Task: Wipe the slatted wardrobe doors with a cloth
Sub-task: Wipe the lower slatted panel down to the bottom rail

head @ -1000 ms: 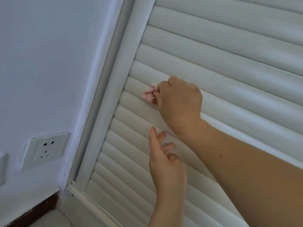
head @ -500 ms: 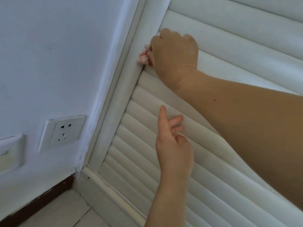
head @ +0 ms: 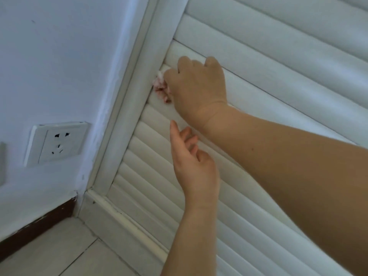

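Note:
The white slatted wardrobe door [head: 278, 56] fills the right and centre of the head view. My right hand [head: 197, 88] grips a small bunched pink-and-white cloth [head: 161, 88] and presses it on a slat where it meets the door's left frame post [head: 137, 82]. Only a bit of cloth shows past the fingers. My left hand [head: 193, 162] hovers just below, fingers loosely extended toward the lower slats, holding nothing; I cannot tell if the fingertips touch them.
A white wall with a power socket [head: 56, 143] lies left of the door. Below are a dark skirting board [head: 39, 224], the door's white bottom rail [head: 123, 222] and pale floor tiles [head: 65, 253].
My right hand slid the cloth left along the slats to the frame post, then came down a slat or so. The view shifted, showing more floor. The left hand stayed below it.

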{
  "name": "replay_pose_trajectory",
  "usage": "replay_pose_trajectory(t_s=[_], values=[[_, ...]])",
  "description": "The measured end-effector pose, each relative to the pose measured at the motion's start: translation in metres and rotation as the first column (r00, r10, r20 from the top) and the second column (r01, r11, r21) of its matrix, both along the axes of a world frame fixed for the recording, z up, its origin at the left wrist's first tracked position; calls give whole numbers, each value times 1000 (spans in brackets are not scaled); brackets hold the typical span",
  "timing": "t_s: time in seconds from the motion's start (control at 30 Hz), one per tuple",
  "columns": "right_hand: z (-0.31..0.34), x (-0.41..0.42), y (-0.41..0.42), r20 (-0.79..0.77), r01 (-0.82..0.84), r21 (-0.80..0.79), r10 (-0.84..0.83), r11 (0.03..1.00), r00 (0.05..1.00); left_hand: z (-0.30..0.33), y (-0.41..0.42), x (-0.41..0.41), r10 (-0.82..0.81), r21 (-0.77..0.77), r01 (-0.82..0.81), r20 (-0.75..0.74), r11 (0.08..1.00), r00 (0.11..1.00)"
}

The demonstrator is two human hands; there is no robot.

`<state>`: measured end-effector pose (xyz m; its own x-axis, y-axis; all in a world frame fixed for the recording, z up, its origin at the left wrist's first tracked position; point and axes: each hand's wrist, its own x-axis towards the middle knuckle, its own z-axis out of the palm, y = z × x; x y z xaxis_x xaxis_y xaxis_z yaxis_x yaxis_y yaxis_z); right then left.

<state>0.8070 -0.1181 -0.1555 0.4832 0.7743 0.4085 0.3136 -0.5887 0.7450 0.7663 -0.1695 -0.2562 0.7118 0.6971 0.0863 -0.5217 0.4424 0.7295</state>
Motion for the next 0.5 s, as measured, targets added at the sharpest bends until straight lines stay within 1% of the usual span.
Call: replay_pose_trajectory(t_s=[0.07,0.1,0.13,0.17,0.23,0.27,0.37,0.5], values=[[-6,-3,-9,-34,72,-37,-73,997,997,-4,-1,-1,-7,-35,8,28,999,1000],[-11,-7,-17,-63,40,2,-39,999,997,-5,-2,-2,-4,-28,5,33,1000,999],[-17,-12,-27,-40,65,11,-64,998,997,-5,-3,-3,3,-12,-2,33,1000,999],[-23,-17,-39,14,49,53,-50,997,999,-5,-4,-3,14,-21,-13,39,1000,999],[-30,-17,-68,57,0,181,-10,984,998,-6,-7,-1,26,-37,-25,41,999,999],[-35,-18,-86,63,-1,198,-12,980,998,-6,-7,0,30,-25,-30,33,999,999],[-44,-31,-137,170,-72,210,36,975,985,-11,-8,3,26,5,-26,35,1000,999],[-49,-38,-156,252,-133,256,67,958,965,-14,-6,5,28,37,-29,33,999,999]])
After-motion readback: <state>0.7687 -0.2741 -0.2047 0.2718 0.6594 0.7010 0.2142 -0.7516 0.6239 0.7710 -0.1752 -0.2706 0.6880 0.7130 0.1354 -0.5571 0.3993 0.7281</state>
